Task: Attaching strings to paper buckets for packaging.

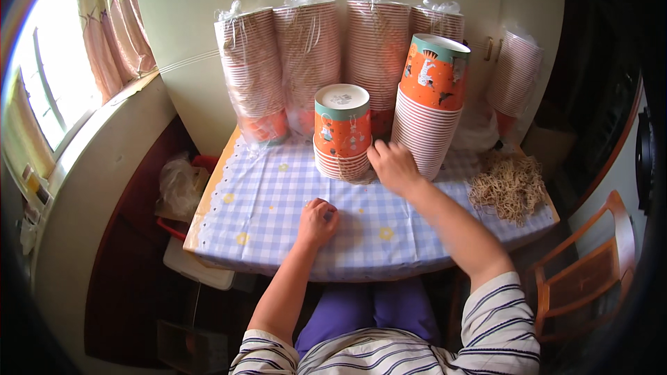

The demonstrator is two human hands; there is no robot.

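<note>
Directly ahead, a short upside-down stack of orange paper cups (342,132) with green bands stands on the table. My right hand (394,167) is at its right side, with curled fingertips against or very near the lower rims; what they pinch, if anything, is hidden. A bit of tan fibre (364,179) shows at the foot of this stack. Just right and behind rises a tall stack of the same cups (428,121), also upside down. Closer to me, my left hand (319,221) rests loosely closed on the blue checked tablecloth (278,201), with nothing visible in it.
Tall cup stacks in clear plastic bags, such as a bagged stack (251,69), line the table's back edge. A heap of tan shredded fibre (509,189) lies at the right. A wooden chair (587,274) stands right of the table; a red bin (172,228) sits at its left.
</note>
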